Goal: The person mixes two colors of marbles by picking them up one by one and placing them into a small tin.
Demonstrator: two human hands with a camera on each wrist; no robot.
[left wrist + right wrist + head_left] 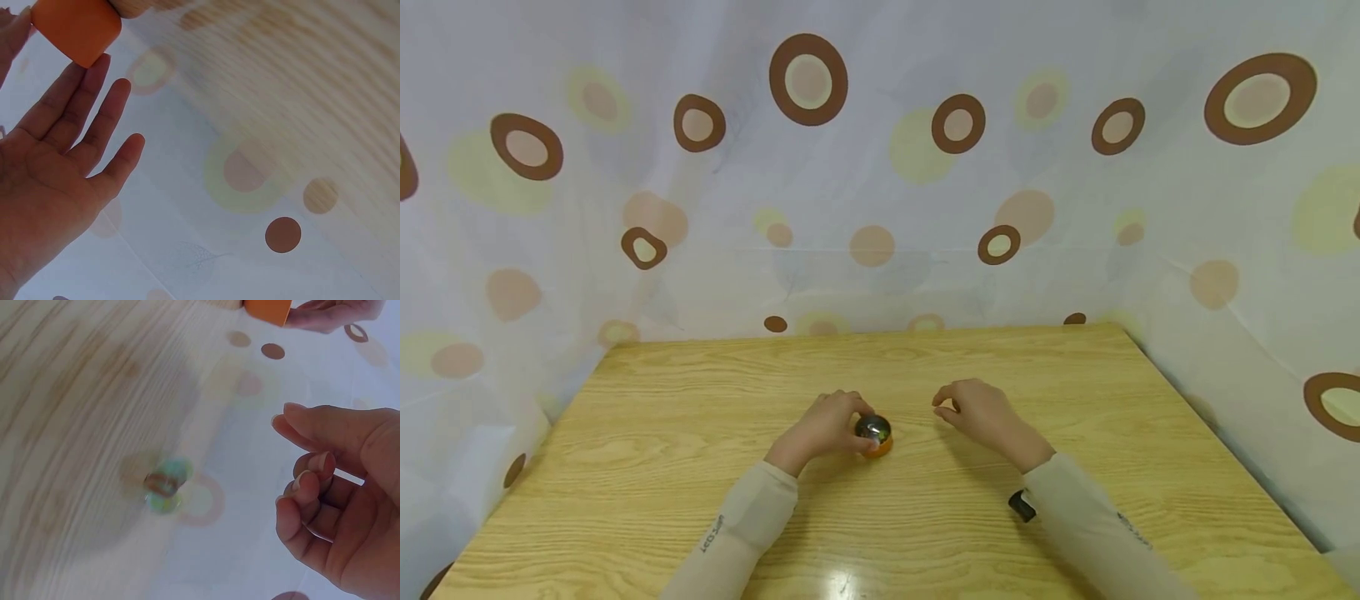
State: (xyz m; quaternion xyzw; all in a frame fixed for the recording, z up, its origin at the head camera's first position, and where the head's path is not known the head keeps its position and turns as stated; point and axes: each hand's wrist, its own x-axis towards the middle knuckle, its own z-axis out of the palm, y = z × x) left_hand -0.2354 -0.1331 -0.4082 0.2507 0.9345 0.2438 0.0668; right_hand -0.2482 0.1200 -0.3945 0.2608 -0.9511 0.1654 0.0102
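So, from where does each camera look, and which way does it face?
Head: worn there, facing forward and down at the table; left hand, right hand, sleeves show.
Left wrist: worn there, facing the left hand and orange object.
Right wrist: worn there, facing the right hand; the left hand partly shows.
Both wrist views share the orange object.

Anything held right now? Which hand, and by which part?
The left hand pinches a small, round orange object with a shiny dark top by its orange side, between thumb and fingers. The right hand shows nothing held.
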